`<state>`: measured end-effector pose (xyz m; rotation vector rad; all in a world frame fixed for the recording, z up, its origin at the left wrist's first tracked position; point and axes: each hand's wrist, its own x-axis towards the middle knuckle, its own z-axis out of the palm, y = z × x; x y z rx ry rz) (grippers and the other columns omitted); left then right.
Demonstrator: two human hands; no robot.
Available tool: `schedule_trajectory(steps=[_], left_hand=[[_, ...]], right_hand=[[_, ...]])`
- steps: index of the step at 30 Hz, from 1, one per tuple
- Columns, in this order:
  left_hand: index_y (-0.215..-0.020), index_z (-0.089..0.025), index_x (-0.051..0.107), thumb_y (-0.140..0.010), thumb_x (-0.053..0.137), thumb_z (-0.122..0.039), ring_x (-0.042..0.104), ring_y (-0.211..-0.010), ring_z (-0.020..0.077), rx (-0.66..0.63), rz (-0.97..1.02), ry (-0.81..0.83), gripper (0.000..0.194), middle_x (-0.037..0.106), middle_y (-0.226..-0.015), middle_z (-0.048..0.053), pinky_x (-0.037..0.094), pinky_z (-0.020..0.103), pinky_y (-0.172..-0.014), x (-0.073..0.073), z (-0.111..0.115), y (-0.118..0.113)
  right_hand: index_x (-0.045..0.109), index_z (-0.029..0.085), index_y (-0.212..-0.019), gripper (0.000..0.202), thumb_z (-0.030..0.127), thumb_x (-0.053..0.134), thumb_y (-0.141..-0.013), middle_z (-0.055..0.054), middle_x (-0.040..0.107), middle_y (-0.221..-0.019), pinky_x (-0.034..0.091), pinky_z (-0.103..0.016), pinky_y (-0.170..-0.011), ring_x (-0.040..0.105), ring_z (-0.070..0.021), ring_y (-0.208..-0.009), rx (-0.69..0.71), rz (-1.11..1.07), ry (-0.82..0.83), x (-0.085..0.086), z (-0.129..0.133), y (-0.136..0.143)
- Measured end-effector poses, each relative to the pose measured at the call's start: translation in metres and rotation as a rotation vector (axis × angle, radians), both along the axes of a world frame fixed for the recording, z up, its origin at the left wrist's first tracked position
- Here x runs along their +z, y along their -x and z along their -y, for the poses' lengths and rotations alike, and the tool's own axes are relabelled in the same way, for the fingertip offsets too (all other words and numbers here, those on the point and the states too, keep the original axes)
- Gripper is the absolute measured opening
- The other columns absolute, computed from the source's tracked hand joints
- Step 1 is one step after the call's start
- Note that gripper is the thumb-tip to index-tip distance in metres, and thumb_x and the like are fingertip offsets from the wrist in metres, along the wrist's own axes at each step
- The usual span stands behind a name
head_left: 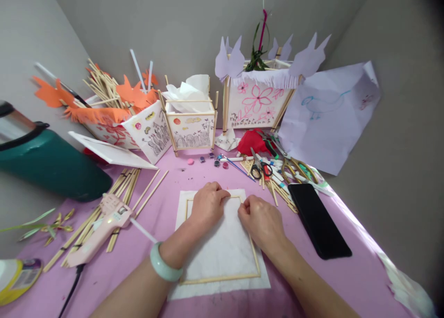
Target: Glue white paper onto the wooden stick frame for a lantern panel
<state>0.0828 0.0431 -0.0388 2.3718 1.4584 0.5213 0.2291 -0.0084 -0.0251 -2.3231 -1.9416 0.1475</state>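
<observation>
A thin wooden stick frame (222,278) lies on a sheet of white paper (222,244) on the purple table. My left hand (209,206), with a pale green bangle on its wrist, rests over the frame's upper left part, its fingers closed and its thumb at the top stick. At the upper right corner my right hand (258,216) is closed, fingertips pinched at the stick frame's edge. Both hands cover parts of the top and side sticks. The paper's edges stick out past the frame on the sides I can see.
Left of the paper lie a pink glue gun (104,230), bundled sticks (128,184), a green tumbler (52,163) and a yellow-white bottle (21,276). To the right are a black phone (319,221), scissors (256,168) and markers. Decorated paper boxes (192,131) stand at the back.
</observation>
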Motion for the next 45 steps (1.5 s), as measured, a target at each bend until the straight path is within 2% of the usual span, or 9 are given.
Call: schedule_trajectory(steps=[7,21,29,45], left_hand=[[-0.094,-0.025,0.074,-0.085,0.052,-0.014,0.057,-0.088,0.0193,0.001,0.007,0.004,0.026,0.064,-0.09,0.004,0.042,0.031,-0.073,-0.0012,-0.0008,-0.0011],[-0.094,-0.024,0.073,-0.085,0.052,-0.014,0.057,-0.088,0.0192,-0.006,0.028,-0.006,0.026,0.064,-0.09,0.003,0.043,0.031,-0.074,-0.0017,0.0002,0.0],[-0.095,-0.024,0.073,-0.085,0.052,-0.013,0.058,-0.088,0.0189,-0.009,0.046,-0.017,0.026,0.064,-0.09,0.003,0.043,0.031,-0.075,-0.0008,0.0006,0.0003],[-0.093,-0.025,0.074,-0.084,0.052,-0.012,0.058,-0.087,0.0186,-0.009,0.031,-0.031,0.026,0.065,-0.089,0.003,0.044,0.03,-0.074,-0.0023,0.0009,0.001]], right_hand=[[0.063,0.017,-0.087,0.021,0.028,0.046,-0.09,-0.007,0.07,-0.084,0.033,-0.03,-0.058,0.067,-0.0225,-0.074,0.024,-0.008,0.018,-0.0008,0.0012,0.0001],[0.062,0.018,-0.082,0.016,0.025,0.048,-0.086,-0.006,0.07,-0.08,0.031,-0.03,-0.057,0.066,-0.0217,-0.072,-0.014,-0.009,-0.015,-0.0058,-0.0007,-0.0006],[0.062,0.018,-0.087,0.016,0.027,0.049,-0.088,-0.005,0.07,-0.085,0.032,-0.029,-0.059,0.065,-0.0211,-0.074,0.012,-0.104,-0.008,-0.0037,0.002,-0.0031],[0.061,0.019,-0.082,0.01,0.026,0.054,-0.085,-0.003,0.069,-0.078,0.03,-0.027,-0.059,0.063,-0.0182,-0.071,-0.03,-0.19,0.023,-0.0033,-0.0024,-0.0043]])
